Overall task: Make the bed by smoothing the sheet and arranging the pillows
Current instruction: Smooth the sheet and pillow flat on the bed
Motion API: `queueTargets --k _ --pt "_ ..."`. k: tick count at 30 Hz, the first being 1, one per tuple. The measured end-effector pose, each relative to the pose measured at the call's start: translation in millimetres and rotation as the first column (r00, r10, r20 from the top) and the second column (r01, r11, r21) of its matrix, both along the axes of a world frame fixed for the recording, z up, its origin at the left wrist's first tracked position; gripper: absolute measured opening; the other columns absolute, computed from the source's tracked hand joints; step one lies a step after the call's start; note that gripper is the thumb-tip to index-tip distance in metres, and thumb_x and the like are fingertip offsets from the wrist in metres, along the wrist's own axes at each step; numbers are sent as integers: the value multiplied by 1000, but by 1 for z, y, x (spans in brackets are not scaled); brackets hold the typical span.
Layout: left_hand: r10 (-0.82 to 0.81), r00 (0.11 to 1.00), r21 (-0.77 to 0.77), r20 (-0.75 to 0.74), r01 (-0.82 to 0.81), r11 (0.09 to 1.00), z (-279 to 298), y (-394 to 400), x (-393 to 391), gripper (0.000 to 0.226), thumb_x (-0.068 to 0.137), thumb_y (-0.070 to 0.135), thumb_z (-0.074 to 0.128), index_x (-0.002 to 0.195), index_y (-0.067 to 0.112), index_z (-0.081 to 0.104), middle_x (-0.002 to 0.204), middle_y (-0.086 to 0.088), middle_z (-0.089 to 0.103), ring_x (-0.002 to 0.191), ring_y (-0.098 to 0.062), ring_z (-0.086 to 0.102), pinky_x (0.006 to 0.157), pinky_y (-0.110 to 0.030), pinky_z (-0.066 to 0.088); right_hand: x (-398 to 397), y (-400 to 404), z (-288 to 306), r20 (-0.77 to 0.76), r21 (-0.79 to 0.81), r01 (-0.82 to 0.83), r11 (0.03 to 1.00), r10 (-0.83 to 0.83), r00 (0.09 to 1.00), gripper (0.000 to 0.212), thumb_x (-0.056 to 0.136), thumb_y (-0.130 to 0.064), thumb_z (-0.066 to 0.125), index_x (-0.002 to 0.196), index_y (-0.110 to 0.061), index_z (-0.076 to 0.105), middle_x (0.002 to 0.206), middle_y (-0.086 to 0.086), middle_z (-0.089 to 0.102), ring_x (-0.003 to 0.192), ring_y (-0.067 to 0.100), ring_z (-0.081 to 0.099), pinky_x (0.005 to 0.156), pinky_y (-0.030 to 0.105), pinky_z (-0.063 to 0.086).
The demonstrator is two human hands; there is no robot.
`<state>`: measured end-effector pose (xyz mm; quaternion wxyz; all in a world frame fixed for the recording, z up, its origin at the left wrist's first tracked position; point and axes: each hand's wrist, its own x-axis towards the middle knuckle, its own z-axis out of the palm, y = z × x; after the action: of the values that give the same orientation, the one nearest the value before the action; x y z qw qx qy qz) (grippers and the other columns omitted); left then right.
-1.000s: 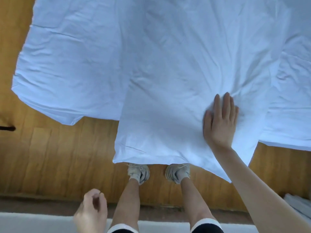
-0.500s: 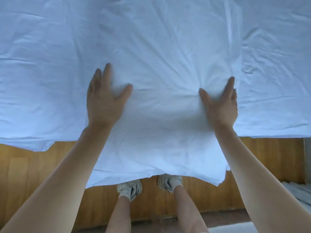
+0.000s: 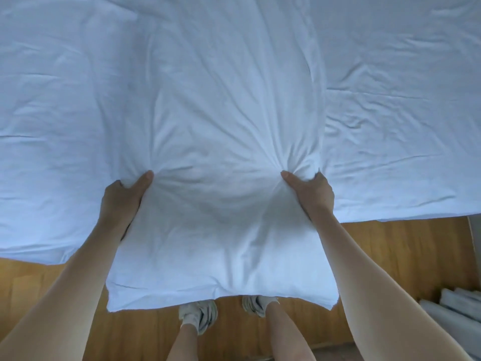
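Note:
A white pillow (image 3: pixel 221 230) lies across the near edge of the bed, and its lower end hangs out over the floor. My left hand (image 3: pixel 122 199) grips its left side, thumb on top and fingers tucked under. My right hand (image 3: pixel 311 194) grips its right side the same way, bunching the cloth into creases. The white sheet (image 3: pixel 390 113) covers the bed beyond and to both sides, wrinkled in several places.
Wooden floor (image 3: pixel 390 251) runs along the near side of the bed. My two feet in pale shoes (image 3: pixel 203 312) stand under the pillow's end. White folded material (image 3: pixel 453 308) lies on the floor at the lower right.
My left hand came up from beside my leg onto the pillow. Both hands went from lying flat on it to gripping its sides. The view moved closer over the bed.

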<state>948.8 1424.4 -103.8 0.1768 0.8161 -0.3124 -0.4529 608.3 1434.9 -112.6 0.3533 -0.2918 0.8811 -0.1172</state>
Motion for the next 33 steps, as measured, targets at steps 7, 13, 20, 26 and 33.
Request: queueTargets --k 7,13,20,26,33 --pt "107 994 -104 -24 -109 989 65 58 -9 41 87 50 58 95 10 62 89 -11 65 85 -31 60 79 -40 47 18 52 65 46 -175 -7 985 15 999 74 56 -75 68 112 -29 61 94 -14 70 95 17 66 85 41 53" --pt "50 986 118 158 -70 991 13 95 35 64 94 57 40 110 -2 58 111 -26 61 102 -41 58 92 -54 45 21 91 31 7 191 -115 975 116 993 79 69 -69 66 128 -19 46 118 4 60 116 28 54 87 38 42" --pt "12 861 -197 509 103 975 -11 35 24 47 92 27 52 129 -2 46 132 -28 47 125 -42 42 106 -51 34 29 14 30 -445 -370 -441 818 261 857 80 84 -61 50 142 -6 42 144 24 41 134 41 36 110 51 32" --pt "-290 675 -478 679 705 524 26 -93 -91 53 96 32 44 142 8 41 149 -25 31 139 -40 27 115 -45 20 89 -143 33 -567 -346 -684 642 438 698 64 96 -51 41 151 -20 29 156 20 23 144 40 17 114 55 15" --pt "-584 485 35 650 749 662 -51 -58 -52 68 93 50 28 148 8 29 154 -25 19 140 -46 21 103 -71 23 83 -82 -36 -340 84 -616 783 604 721 65 100 -52 17 154 -22 -5 161 12 -7 148 31 -5 118 52 -1"
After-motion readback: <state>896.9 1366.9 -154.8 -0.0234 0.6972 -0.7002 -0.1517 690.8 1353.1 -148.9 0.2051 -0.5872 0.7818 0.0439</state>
